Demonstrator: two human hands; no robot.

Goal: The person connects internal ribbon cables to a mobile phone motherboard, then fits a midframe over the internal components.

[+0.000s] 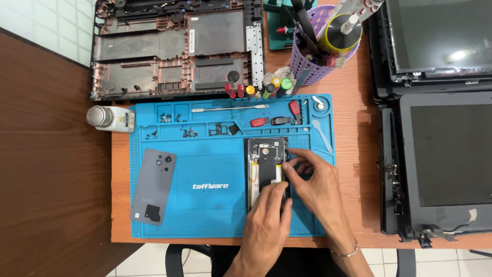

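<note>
Spread across an orange-brown wooden desk [353, 102], a blue repair mat [205, 205] is lying in the middle of the frame. Right of centre on it, an opened phone [265, 172] is lying with its insides showing. At lower centre, the left hand [266, 225] is pressing curled fingers onto the phone's lower end, while the right hand [312, 179] is pinching something small at its right edge; what, I cannot tell. A grey back cover [154, 185] is lying at the mat's left, with a small bottle [110, 118] beyond its upper left corner.
</note>
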